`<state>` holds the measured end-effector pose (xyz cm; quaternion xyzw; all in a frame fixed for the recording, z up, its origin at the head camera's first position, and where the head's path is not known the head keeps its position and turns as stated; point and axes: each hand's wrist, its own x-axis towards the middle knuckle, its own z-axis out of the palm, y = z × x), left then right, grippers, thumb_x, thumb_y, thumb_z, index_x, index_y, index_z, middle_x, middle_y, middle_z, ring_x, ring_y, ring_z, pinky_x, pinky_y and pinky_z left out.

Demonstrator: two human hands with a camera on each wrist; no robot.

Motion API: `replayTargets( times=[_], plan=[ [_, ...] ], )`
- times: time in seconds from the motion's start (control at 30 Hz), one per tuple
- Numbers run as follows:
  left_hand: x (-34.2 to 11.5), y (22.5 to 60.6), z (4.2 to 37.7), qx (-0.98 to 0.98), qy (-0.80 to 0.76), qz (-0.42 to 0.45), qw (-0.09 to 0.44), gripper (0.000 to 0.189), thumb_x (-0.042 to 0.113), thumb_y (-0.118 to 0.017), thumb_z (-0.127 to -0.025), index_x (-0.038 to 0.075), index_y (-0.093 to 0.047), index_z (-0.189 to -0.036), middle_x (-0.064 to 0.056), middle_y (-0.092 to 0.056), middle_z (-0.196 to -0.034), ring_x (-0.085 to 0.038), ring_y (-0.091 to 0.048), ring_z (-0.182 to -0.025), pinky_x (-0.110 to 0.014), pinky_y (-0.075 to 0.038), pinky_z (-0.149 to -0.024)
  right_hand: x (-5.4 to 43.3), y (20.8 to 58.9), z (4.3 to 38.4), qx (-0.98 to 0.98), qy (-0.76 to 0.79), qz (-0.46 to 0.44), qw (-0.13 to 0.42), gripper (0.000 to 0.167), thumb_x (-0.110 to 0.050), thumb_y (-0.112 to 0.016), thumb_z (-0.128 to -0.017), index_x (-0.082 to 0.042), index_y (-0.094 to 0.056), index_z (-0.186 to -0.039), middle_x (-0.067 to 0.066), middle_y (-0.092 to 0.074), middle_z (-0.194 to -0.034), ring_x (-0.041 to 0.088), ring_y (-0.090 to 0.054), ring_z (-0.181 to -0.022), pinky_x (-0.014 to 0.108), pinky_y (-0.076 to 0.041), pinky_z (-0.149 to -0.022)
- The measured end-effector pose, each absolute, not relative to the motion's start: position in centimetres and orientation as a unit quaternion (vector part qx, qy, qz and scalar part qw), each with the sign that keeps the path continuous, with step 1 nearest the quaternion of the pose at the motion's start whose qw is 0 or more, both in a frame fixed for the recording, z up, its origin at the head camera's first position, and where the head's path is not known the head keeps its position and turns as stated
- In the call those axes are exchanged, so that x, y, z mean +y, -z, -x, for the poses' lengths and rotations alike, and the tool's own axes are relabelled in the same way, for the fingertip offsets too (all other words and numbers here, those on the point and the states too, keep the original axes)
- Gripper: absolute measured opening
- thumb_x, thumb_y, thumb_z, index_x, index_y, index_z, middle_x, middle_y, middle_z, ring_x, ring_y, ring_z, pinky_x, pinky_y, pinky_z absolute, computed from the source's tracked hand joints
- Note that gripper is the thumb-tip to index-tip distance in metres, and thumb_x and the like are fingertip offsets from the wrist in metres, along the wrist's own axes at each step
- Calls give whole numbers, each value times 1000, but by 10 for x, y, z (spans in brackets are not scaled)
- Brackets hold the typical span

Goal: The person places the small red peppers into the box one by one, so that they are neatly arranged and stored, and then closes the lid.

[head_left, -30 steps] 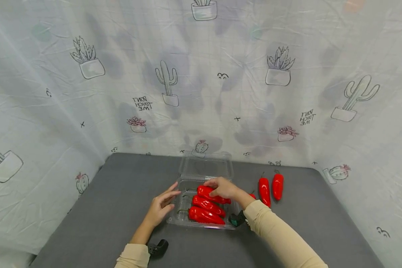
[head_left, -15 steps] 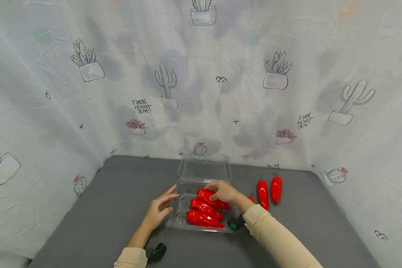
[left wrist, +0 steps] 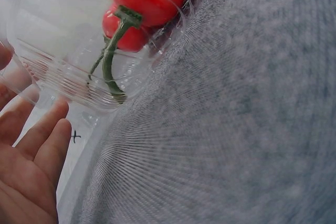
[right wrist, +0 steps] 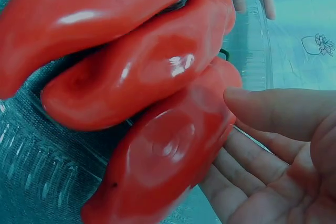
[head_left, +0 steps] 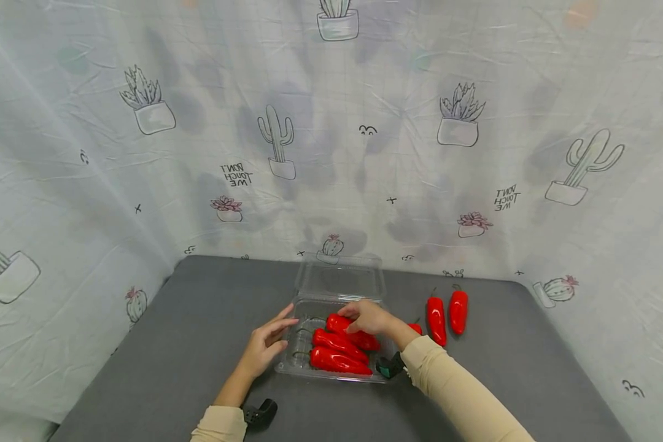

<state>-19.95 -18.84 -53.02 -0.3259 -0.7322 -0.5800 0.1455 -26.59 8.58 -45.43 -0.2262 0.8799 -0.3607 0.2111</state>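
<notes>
Three red peppers lie side by side in a clear plastic clamshell box [head_left: 342,376], stems to the left. My right hand [head_left: 369,318] holds the far pepper [head_left: 367,339] between thumb and fingers. In the right wrist view the thumb [right wrist: 278,109] lies on that pepper's stem end, with the fingers along its far side. The middle pepper [head_left: 339,345] lies close against it, and the near pepper [head_left: 339,361] is by the front wall. My left hand [head_left: 262,347] is at the box's left side, fingers straight and spread, fingertips right at the wall.
Two red peppers, one [head_left: 436,320] beside another [head_left: 458,312], lie on the grey tabletop [head_left: 210,319] to the right. Another pepper [head_left: 415,328] shows partly behind my right forearm. The clear lid [head_left: 339,279] stands raised behind the box, near the printed curtain [head_left: 331,153].
My right hand and the far pepper have shifted slightly nearer, toward the middle pepper. The middle pepper has moved a little left. My left hand stays at the box's side.
</notes>
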Motion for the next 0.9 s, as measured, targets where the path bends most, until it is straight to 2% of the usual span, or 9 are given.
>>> replayTargets(
  times=[0.17,0.47,0.67,0.9],
  plan=[
    [-188,532,200,-734,583,319,140,43,-16,-53,-79,-12,-57,-121,-36,-35,-142,-23,-45,-132,-18,-40,-101,86,455,266,880,362,227,207,41,0,-69,-79,1,-63,-120,16,-64,-122,32,-57,-117,45,-46,-99],
    [-188,531,200,-731,585,321,141,44,-19,-53,-77,-12,-57,-121,-37,-35,-141,-23,-47,-130,-21,-41,-101,88,450,265,879,373,223,197,40,-1,-66,-82,0,-62,-123,15,-63,-124,30,-58,-117,43,-49,-96],
    [-188,531,200,-726,588,327,141,42,-19,-53,-77,-15,-56,-119,-36,-35,-142,-22,-47,-130,-21,-41,-101,92,443,263,872,388,231,191,42,-3,-65,-83,2,-60,-125,17,-62,-125,31,-57,-117,42,-51,-93],
    [-187,529,199,-726,590,322,143,44,-19,-53,-76,-13,-57,-120,-38,-36,-140,-21,-48,-130,-21,-41,-101,99,430,262,861,410,238,183,43,-5,-64,-85,4,-57,-126,20,-60,-127,34,-56,-119,43,-52,-92]
  ],
)
